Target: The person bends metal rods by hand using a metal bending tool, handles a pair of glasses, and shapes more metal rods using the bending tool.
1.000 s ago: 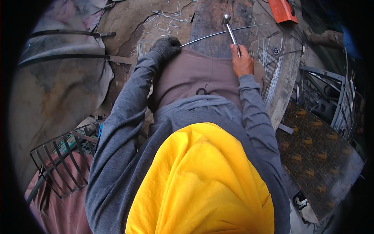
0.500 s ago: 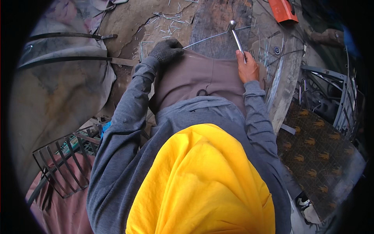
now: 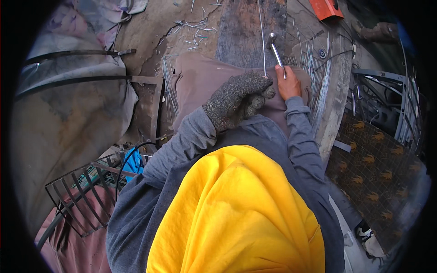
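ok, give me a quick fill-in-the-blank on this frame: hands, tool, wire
The left hand wears a knitted grey ____.
The bare right hand grips a small metal ____ by its handle.
The left hand pinches a thin straight ____ that runs up over the dark plank.
At the top edge, right of the plank, lies a flat ____-coloured object.

Missing words: glove; hammer; wire; orange
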Demonstrator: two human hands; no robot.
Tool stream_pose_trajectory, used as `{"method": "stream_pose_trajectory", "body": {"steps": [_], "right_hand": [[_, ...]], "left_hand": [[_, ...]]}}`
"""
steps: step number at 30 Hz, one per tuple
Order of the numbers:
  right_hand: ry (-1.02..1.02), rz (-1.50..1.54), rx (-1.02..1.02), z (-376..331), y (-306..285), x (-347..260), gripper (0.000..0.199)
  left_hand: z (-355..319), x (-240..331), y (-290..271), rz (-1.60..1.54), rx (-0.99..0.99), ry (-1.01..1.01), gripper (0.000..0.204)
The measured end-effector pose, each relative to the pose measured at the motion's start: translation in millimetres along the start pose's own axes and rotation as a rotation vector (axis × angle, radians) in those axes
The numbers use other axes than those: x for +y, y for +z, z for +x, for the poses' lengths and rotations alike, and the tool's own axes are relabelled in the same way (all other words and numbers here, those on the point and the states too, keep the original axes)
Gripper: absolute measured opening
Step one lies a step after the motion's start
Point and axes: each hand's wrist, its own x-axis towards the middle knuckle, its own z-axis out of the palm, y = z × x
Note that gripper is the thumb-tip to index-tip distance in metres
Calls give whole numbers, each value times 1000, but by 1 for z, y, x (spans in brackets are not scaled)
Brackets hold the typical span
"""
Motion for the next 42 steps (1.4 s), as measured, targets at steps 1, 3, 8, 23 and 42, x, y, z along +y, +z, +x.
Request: {"method": "stream_pose_trajectory", "body": {"steps": [1, 3, 8, 23, 42], "right_hand": [[0, 4, 3, 0, 0, 0, 48], [7, 27, -14, 1, 0, 2, 48], [-46, 41, 24, 3, 4, 9, 48], [14, 10, -35, 0, -4, -4, 48], [32, 8, -36, 0, -4, 0, 50]], "left_hand": [[0, 2, 3, 5, 0, -1, 25], [1, 7, 9, -194, -41, 10, 27], [5, 23, 22, -293, -168, 99, 29], [27, 64, 15, -419, -518, 165, 29], [18, 52, 16, -243, -316, 236, 34]]}}
